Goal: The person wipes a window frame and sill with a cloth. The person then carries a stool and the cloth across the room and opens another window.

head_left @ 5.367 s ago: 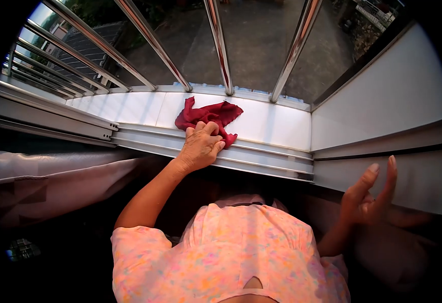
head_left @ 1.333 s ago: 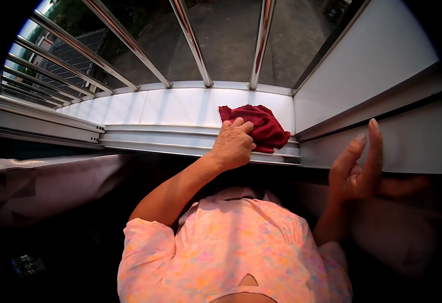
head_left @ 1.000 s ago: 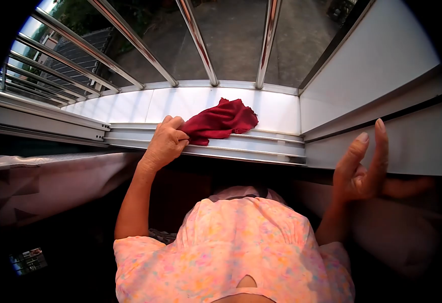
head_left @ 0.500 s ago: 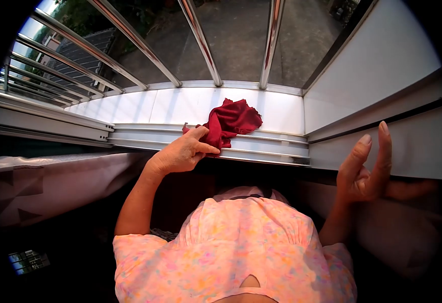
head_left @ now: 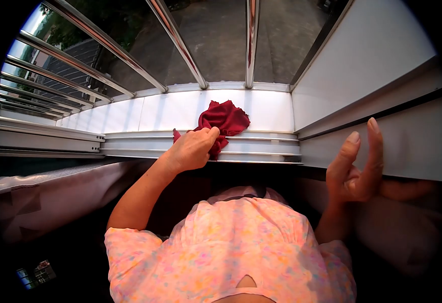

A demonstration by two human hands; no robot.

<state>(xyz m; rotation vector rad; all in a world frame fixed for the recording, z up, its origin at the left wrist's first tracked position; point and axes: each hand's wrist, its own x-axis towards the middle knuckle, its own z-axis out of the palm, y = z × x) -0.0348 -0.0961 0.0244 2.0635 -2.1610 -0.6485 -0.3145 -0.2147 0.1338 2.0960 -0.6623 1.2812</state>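
Note:
A crumpled dark red cloth (head_left: 224,118) lies across the inner edge of the white sill and the metal window track (head_left: 261,144). My left hand (head_left: 194,149) is closed on the near part of the cloth over the track, its fingertips partly hidden by the hand itself. My right hand (head_left: 354,169) is raised at the right beside the window frame, thumb and forefinger apart and the other fingers stretched sideways in shadow. It holds nothing.
Shiny metal bars (head_left: 178,43) stand along the outer edge of the white sill (head_left: 165,113). A white side panel (head_left: 372,70) closes off the right. The sliding window frame (head_left: 44,139) is at the left, with a patterned curtain (head_left: 59,197) below it.
My left hand has turned over and its fingers have closed in on the cloth. The view has shifted slightly, and my right hand keeps its pose.

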